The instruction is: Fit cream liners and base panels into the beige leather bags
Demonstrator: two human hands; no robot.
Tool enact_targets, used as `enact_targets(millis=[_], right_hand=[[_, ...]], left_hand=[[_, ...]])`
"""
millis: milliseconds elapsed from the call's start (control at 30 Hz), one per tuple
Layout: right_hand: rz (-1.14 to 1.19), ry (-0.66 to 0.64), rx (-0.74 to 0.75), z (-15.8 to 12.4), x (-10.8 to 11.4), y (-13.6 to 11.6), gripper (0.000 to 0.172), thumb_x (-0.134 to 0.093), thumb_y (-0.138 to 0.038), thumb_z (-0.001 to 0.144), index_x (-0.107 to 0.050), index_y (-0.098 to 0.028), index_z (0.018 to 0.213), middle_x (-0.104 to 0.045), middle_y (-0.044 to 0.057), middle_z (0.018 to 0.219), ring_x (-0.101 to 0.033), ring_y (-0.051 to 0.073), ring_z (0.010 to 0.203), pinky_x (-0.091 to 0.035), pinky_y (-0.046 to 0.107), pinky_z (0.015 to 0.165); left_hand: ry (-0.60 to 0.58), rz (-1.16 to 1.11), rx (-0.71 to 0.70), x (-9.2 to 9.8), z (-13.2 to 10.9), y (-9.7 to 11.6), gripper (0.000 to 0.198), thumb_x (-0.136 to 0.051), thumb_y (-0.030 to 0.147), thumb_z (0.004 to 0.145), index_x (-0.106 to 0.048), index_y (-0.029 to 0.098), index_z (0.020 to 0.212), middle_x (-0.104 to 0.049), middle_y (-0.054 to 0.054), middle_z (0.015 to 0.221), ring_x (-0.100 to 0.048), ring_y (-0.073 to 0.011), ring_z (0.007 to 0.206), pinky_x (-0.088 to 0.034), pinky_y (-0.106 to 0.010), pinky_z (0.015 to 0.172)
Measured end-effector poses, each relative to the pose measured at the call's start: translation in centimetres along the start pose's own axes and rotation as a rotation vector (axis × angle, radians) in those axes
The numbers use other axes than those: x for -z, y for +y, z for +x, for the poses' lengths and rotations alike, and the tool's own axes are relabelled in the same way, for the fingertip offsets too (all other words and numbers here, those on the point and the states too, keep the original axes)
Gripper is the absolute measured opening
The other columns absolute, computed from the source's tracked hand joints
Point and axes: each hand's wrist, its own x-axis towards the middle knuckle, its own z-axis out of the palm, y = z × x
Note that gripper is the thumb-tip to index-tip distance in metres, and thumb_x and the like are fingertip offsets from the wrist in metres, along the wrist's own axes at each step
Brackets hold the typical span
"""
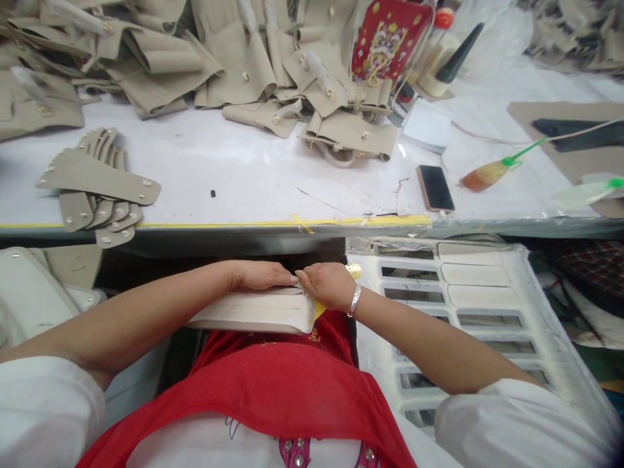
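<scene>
A cream, box-shaped bag part with a pale folded edge lies across my lap, below the table edge. My left hand rests along its upper edge, fingers together and gripping it, partly hidden behind it. At its right corner, my right hand is closed, with the thumb pressed on the edge close to the left fingertips. A yellow piece shows behind and below the right hand; what it is I cannot make out.
Beige bags crowd the table's back. Stacked beige straps overhang its front edge. A phone and an orange glue bottle lie at right. Beside my lap stands a white slatted crate holding cream pieces.
</scene>
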Motion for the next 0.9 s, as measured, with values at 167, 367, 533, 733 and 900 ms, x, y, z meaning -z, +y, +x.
enact_targets(millis=[167,367,533,733,900], right_hand=[[-0.007,-0.027,0.062,0.19,0.19,0.13,0.051,-0.022,-0.043,0.094,-0.065,-0.019,0.082,-0.069,0.007,0.083,-0.063,0.019,0.075,-0.034,0.027,0.059],[-0.020,-0.009,0.116,0.36,-0.09,0.30,0.051,-0.021,-0.042,0.095,-0.064,-0.019,0.079,-0.069,0.005,0.082,-0.063,0.019,0.074,-0.031,0.027,0.055],[-0.011,-0.028,0.120,0.22,-0.22,0.38,0.050,-0.021,-0.042,0.094,-0.064,-0.018,0.080,-0.069,0.005,0.083,-0.063,0.019,0.074,-0.030,0.027,0.055],[0.027,-0.059,0.123,0.22,-0.28,0.60,0.052,-0.020,-0.042,0.095,-0.064,-0.018,0.081,-0.069,0.006,0.085,-0.062,0.019,0.077,-0.032,0.027,0.058],[0.052,-0.119,0.106,0.31,-0.02,0.76,0.055,-0.018,-0.044,0.095,-0.065,-0.017,0.083,-0.068,0.008,0.087,-0.062,0.020,0.079,-0.034,0.027,0.060]], left_hand=[[-0.009,0.040,0.020,-0.27,-0.19,-0.17,0.053,-0.031,0.052,0.089,-0.060,0.017,0.115,-0.062,-0.006,0.116,-0.056,-0.0176,0.099,-0.039,-0.023,0.088],[-0.010,0.068,0.053,-0.47,-0.70,0.02,0.054,-0.031,0.055,0.088,-0.061,0.018,0.113,-0.064,-0.006,0.113,-0.057,-0.0187,0.096,-0.040,-0.025,0.086],[-0.036,0.094,0.066,-0.40,-0.66,0.60,0.053,-0.031,0.053,0.089,-0.060,0.016,0.114,-0.063,-0.006,0.115,-0.057,-0.0190,0.099,-0.039,-0.024,0.088],[-0.068,0.068,0.034,-0.27,-0.29,0.40,0.052,-0.031,0.050,0.090,-0.058,0.015,0.117,-0.060,-0.007,0.119,-0.055,-0.0192,0.103,-0.038,-0.025,0.091],[-0.079,0.044,0.029,-0.19,0.04,0.38,0.051,-0.033,0.051,0.089,-0.060,0.016,0.113,-0.063,-0.006,0.114,-0.056,-0.0196,0.099,-0.040,-0.025,0.087]])
